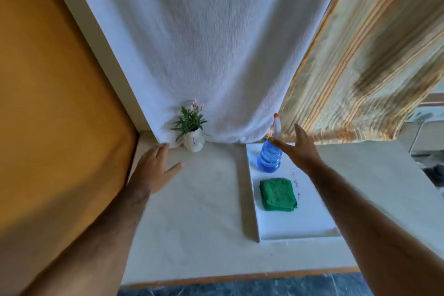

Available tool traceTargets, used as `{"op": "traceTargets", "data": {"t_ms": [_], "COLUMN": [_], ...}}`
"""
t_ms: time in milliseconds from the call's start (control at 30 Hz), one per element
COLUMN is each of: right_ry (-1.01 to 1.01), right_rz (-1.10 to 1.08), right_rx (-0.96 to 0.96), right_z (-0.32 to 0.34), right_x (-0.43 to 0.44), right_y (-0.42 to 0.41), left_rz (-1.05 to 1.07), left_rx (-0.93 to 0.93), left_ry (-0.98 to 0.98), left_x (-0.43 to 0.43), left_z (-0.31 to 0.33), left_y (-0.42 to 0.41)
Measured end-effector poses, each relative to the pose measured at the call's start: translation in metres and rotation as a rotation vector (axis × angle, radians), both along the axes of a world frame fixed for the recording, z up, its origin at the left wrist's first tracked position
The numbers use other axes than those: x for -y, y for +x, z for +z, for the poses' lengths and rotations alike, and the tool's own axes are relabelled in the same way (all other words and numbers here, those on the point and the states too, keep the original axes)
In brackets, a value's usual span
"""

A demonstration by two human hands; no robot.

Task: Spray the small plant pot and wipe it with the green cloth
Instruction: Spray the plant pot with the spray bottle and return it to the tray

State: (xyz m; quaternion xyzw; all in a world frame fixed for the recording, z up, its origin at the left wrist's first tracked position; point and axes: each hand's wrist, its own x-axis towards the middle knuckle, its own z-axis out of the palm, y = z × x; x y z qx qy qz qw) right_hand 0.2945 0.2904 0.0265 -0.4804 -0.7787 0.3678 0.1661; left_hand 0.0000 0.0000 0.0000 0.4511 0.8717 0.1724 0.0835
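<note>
A small white plant pot (195, 143) with green leaves and pink flowers stands at the back of the pale ledge, against a white curtain. My left hand (153, 170) hovers open just left of and in front of the pot, fingers spread, not touching it. A blue spray bottle (268, 157) with a white head and red tip stands upright on a white tray (300, 221). My right hand (296, 148) is open right beside the bottle's neck, thumb across it, not closed on it. A folded green cloth (277, 194) lies on the tray in front of the bottle.
An orange-brown wall (52, 103) borders the ledge on the left. A white curtain (204, 43) hangs behind, and a striped curtain (360, 67) at the right. The ledge's front edge (240, 276) drops to a dark marbled floor.
</note>
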Motion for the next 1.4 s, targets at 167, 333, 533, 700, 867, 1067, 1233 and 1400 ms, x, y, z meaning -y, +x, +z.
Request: {"op": "traceTargets", "data": {"t_ms": [167,333,533,700,867,1067,1233,1400], "right_ry": [-0.103,-0.099,0.031,0.02,0.005,-0.027,0.015,0.062], "right_rz": [-0.095,-0.079,-0.059,-0.102,-0.123,-0.252,-0.213,0.071], "right_rx": [-0.203,-0.371,-0.389,-0.498,-0.495,-0.533,-0.582,-0.562], "right_z": [-0.041,-0.06,-0.07,-0.078,-0.084,-0.081,-0.049,-0.017], "right_x": [-0.01,-0.022,-0.025,-0.022,-0.021,-0.017,-0.021,0.008], "right_y": [-0.013,-0.036,-0.051,-0.061,-0.057,-0.06,-0.067,-0.102], "left_rz": [0.025,0.001,-0.017,-0.017,-0.029,-0.032,-0.024,-0.018], "left_rx": [0.102,0.105,0.053,0.018,-0.009,-0.059,-0.088,-0.115], "left_ry": [-0.216,-0.314,-0.28,-0.27,-0.271,-0.282,-0.27,-0.207], "left_x": [0.013,0.028,0.038,0.041,0.04,0.041,0.044,0.046], "left_z": [-0.068,-0.126,-0.159,-0.168,-0.169,-0.178,-0.185,-0.186], "left_y": [0.02,0.026,0.031,0.031,0.034,0.032,0.032,0.035]}}
